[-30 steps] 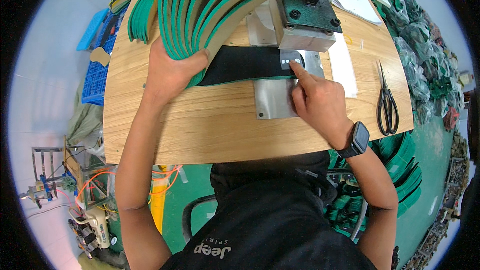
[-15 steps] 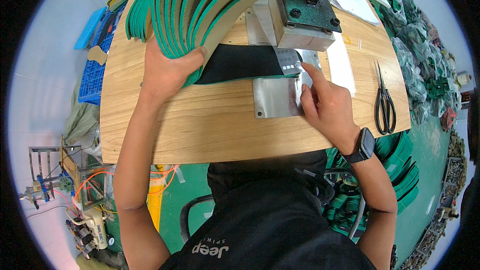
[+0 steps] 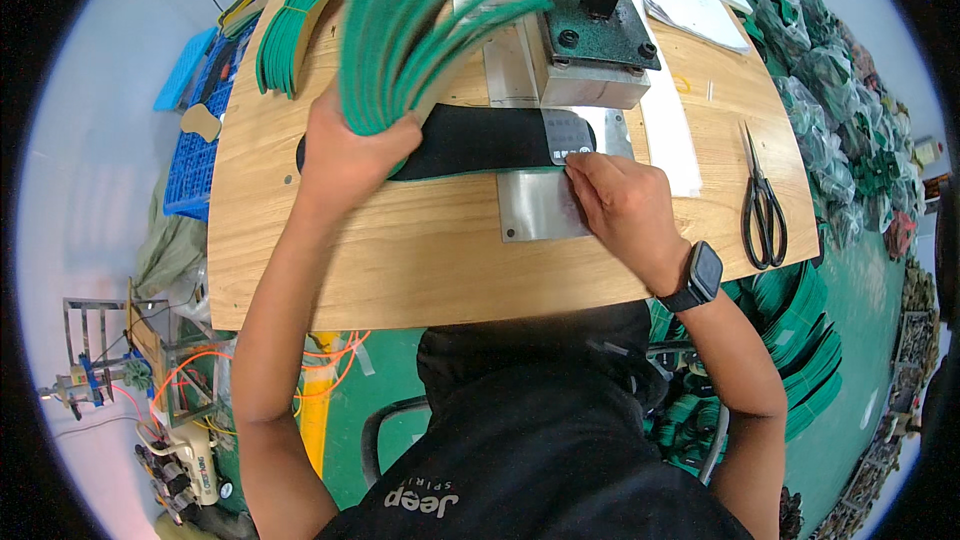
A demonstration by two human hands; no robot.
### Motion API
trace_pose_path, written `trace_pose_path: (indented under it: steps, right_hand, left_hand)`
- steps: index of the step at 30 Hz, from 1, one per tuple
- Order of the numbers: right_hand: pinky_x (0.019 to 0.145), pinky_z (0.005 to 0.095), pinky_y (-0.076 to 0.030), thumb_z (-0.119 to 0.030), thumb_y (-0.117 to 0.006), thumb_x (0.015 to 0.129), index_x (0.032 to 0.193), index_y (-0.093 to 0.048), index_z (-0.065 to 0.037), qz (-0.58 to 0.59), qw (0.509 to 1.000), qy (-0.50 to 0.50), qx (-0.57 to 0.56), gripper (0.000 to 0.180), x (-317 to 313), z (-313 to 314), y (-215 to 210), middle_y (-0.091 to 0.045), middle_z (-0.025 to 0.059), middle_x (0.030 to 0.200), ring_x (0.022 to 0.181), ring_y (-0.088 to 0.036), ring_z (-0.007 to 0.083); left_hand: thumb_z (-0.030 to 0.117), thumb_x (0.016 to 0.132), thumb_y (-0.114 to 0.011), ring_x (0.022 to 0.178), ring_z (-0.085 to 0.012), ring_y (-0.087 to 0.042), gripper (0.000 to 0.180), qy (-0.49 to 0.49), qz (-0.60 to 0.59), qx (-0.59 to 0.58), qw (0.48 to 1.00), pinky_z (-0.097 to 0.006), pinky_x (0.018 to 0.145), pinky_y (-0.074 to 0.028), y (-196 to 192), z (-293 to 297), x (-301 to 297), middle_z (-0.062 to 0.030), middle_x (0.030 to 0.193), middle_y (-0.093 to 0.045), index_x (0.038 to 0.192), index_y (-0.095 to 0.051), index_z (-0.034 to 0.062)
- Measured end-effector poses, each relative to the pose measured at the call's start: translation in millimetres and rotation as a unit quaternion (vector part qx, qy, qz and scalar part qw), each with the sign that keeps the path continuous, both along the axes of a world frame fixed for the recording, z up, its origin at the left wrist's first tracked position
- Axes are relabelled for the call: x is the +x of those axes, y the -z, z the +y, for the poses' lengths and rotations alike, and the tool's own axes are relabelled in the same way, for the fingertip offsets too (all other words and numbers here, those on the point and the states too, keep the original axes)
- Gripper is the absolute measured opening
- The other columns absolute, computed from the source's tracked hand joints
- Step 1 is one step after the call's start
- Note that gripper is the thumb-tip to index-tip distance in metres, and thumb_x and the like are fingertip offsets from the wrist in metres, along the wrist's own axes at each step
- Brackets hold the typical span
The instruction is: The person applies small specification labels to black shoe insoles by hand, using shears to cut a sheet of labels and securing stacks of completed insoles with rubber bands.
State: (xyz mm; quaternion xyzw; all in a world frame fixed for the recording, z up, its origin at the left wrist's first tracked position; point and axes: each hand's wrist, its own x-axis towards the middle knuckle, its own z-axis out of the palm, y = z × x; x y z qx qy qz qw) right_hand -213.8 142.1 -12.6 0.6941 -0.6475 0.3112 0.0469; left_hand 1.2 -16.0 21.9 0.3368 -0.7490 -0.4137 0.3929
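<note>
My left hand [image 3: 350, 150] is closed round a fanned stack of green-edged insoles [image 3: 390, 50], blurred by motion and held up off the table. Under it lies a single black insole [image 3: 480, 140], its left end showing past my wrist and its right end over a flat metal plate [image 3: 540, 208]. A clear film patch [image 3: 567, 130] with pale print sits on that right end. The fingers of my right hand [image 3: 630, 205] are pinched together at the patch's lower corner; the fingertips partly hide what they grip.
A press block [image 3: 595, 50] with a dark bolted top stands just beyond the insole. Black-handled scissors [image 3: 764, 210] lie at the right. A tied bundle of insoles [image 3: 298, 30] rests at the far left, beside white paper sheets [image 3: 672, 130] further right.
The stack in my left hand has swung right, uncovering the tied bundle and the black insole's left end. My right index finger, stretched out before, has closed into a pinch at the film.
</note>
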Motion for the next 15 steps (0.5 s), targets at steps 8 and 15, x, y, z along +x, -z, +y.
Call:
trace_pose_path:
  steps: [8, 15]
  right_hand:
    - [0.045, 0.0365, -0.044, -0.006, -0.061, 0.08, 0.076, -0.058, -0.006, -0.046, 0.994, 0.042, -0.091, 0.005, 3.4, 9.4, -10.1, -0.055, 0.0112, 0.06, 0.051, -0.057, 0.028]
    - [0.047, 0.0362, -0.044, -0.006, -0.064, 0.074, 0.086, -0.059, -0.008, -0.09, 0.995, -0.043, -0.027, 0.013, 61.0, 60.2, -33.7, -0.056, 0.0067, 0.068, 0.057, -0.057, 0.0244]
  left_hand:
    - [0.026, 0.063, -0.08, 0.117, -0.0302, -0.049, 0.087, -0.097, -0.073, -0.418, 0.9, -0.034, 0.096, -0.04, -18.3, 16.9, -14.5, -0.0204, 0.131, -0.045, 0.135, -0.036, 0.0022]
    - [0.014, 0.087, -0.059, 0.064, -0.0145, -0.055, 0.02, 0.195, 0.011, 0.143, 0.97, -0.028, 0.065, -0.047, 10.0, 124.7, -6.5, -0.0072, 0.073, -0.06, 0.101, -0.059, -0.0007]
